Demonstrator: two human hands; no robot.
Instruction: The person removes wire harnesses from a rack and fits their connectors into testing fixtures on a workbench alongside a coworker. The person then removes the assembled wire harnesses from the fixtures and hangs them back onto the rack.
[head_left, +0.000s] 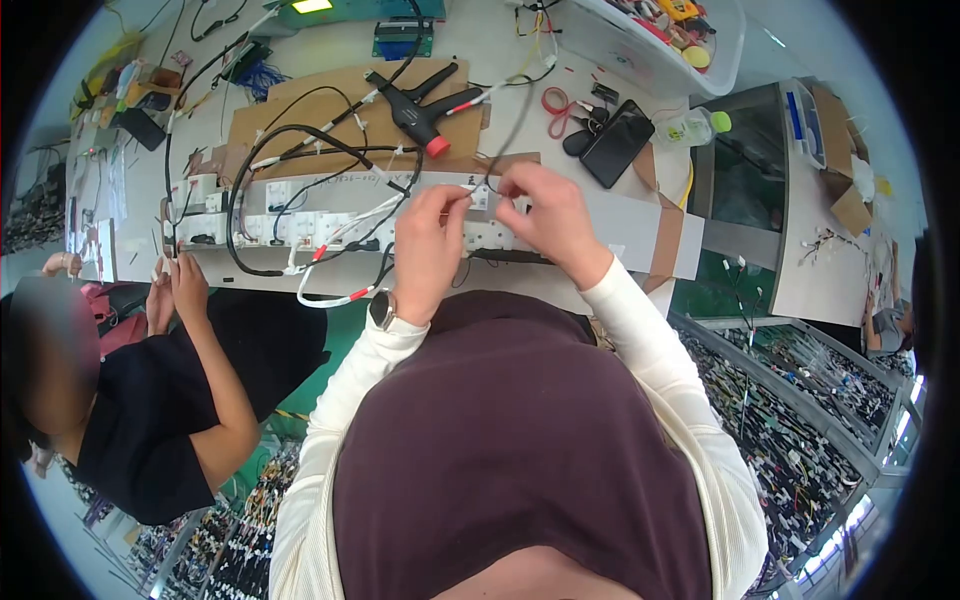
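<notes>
Over the table [320, 50], a thin, dark, gently curved cable [516, 132] in the closed pinch of both hands [428, 240] [553, 215]

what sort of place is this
Probably a wire-harness workshop: a looped black cable lies on the bench, masses of wires fill the area behind, and a co-worker works alongside.

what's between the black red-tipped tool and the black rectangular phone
The head view shows a thin grey cable, red loop and dark keys between them.

dark cable [519, 122] between both hands [430, 245] [556, 218]
</notes>
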